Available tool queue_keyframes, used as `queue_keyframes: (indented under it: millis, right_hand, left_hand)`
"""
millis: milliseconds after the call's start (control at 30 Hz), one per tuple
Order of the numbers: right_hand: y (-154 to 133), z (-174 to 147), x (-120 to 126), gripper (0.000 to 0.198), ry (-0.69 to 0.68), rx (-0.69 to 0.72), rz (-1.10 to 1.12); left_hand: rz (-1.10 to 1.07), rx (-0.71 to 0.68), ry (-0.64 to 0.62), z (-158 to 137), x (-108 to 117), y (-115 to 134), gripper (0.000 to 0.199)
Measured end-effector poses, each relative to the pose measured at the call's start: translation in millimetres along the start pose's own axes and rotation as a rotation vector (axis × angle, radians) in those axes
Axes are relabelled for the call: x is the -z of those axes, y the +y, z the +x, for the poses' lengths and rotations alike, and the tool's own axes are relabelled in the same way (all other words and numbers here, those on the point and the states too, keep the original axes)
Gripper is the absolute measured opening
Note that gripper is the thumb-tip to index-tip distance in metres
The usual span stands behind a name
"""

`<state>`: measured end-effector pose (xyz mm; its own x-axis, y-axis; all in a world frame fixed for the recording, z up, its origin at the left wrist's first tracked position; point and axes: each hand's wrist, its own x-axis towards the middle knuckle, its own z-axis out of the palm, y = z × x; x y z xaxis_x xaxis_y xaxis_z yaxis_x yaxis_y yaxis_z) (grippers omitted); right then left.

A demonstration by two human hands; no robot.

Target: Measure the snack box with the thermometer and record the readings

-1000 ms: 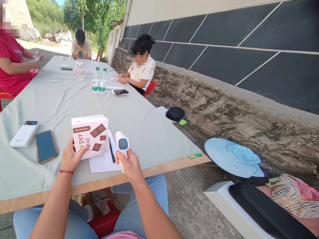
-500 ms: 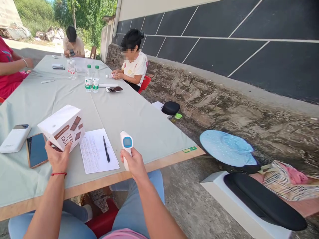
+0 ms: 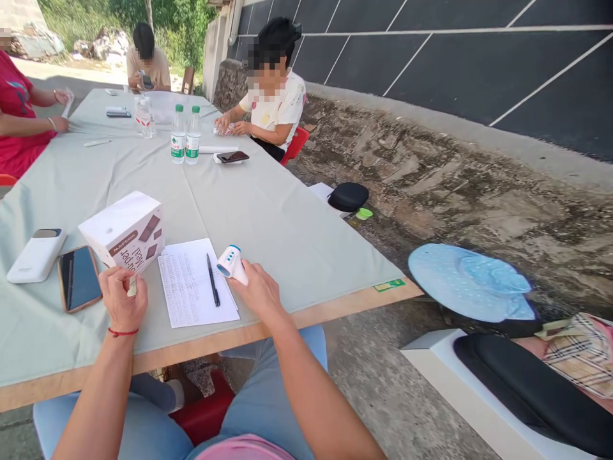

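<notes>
Now the right hand [image 3: 259, 291] grips a white thermometer [image 3: 234, 263]; the curled left hand [image 3: 123, 300] is by the box [image 3: 122, 225], its grip hard to tell.

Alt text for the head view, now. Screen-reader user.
A person's right hand grips a white-and-blue thermometer-style device near handwritten paper with a black pen on it, at a cloth-covered table. The left hand, fingers curled, is by a white NutriMotion box; contact is unclear. Three other people sit farther along.
</notes>
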<state>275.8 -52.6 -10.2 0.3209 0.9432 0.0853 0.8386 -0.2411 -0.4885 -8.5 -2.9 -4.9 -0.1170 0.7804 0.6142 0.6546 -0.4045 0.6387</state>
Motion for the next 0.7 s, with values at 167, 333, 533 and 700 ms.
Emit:
queue_keyframes:
  millis: [167, 333, 533, 700]
  right_hand:
    - [12, 15, -3, 0.035, 0.008, 0.061, -0.224]
    - [-1, 1, -22, 0.027, 0.159, 0.230, 0.013]
    - [-30, -4, -48, 0.034, 0.055, 0.284, 0.037]
    - [-26, -5, -46, 0.040, 0.100, 0.447, 0.366]
  left_hand:
    - [0.085, -0.398, -0.145, -2, -7, 11, 0.005]
    - [0.093, -0.486, -0.512, -5, -12, 12, 0.016]
    - [0.084, -0.459, -0.683, -7, -15, 9, 0.034]
    - [0.091, -0.448, -0.750, -9, -16, 7, 0.039]
